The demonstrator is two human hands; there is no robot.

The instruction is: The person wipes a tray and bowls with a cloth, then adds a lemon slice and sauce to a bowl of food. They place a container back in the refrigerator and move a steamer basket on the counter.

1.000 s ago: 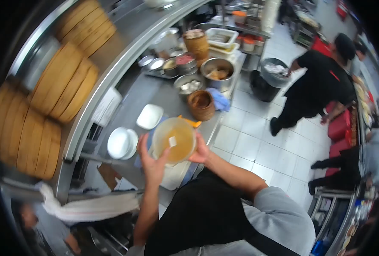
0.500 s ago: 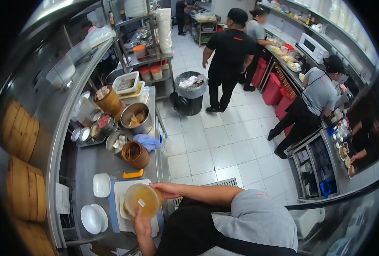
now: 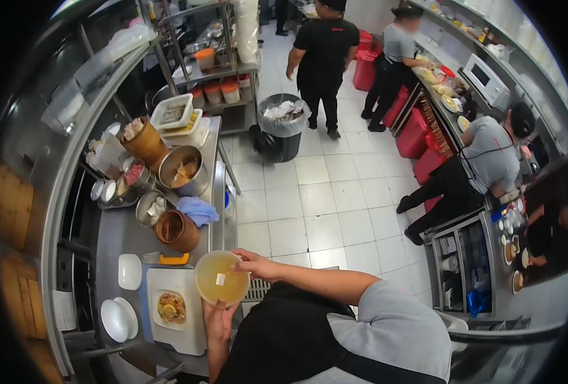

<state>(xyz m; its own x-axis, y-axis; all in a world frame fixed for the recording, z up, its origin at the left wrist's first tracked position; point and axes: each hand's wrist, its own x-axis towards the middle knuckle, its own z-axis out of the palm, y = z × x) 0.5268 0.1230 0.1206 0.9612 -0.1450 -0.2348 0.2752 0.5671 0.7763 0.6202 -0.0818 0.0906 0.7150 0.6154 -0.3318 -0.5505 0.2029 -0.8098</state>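
A round translucent container (image 3: 215,289) with yellowish contents and a small white label is between my two hands. My left hand (image 3: 218,320) grips its near side from below. The fingers of my right hand (image 3: 257,265) hold its upper right rim. Just left of it, a white square dish with food (image 3: 172,310) rests on a white cutting board (image 3: 191,339). Past the board's far edge lies a knife with an orange handle (image 3: 174,258).
White bowls (image 3: 119,319), a wooden steamer (image 3: 178,230), a blue cloth (image 3: 198,210) and metal pots (image 3: 183,171) stand on the counter. A lined trash bin (image 3: 281,128) is on the floor. Several people are farther off, one bending at the right counter (image 3: 494,153).
The container has moved right, off the dish, whose food now shows. The camera view has shifted. The person in black has stepped farther away.
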